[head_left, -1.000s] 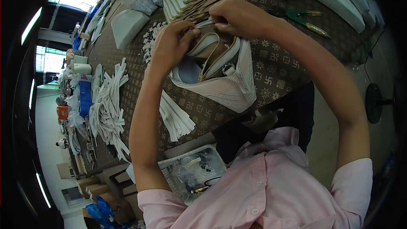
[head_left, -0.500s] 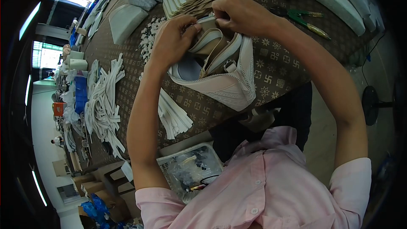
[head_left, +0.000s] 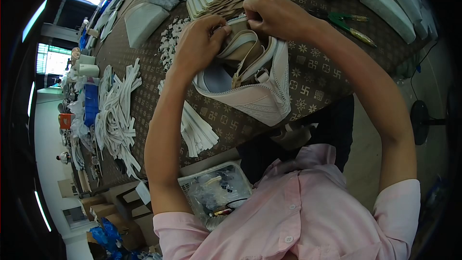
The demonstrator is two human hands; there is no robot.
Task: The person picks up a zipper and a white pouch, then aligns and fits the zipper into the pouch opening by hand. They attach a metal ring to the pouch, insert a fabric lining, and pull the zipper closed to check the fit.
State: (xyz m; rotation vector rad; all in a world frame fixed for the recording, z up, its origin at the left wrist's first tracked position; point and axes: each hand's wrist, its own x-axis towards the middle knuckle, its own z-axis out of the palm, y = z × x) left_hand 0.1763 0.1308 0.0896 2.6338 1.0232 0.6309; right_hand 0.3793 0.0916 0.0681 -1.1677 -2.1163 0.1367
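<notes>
While the open quilted bag (head_left: 255, 101) lies on the patterned table (head_left: 317, 82) near its front edge, the left hand (head_left: 199, 41) and right hand (head_left: 274, 14) both pinch its far zipper rim, fingers closed.

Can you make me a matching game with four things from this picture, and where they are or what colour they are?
Things:
1. bag
2. hand tool
3. pile of white strips
4. clear container

Places and colours:
A. green, on the table to the right of the hands
B. off the tabletop, beside the pink shirt
C. in the grip of the left hand and the right hand
D. spread out on the table's left side

Pairs: 1-C, 2-A, 3-D, 4-B
</notes>
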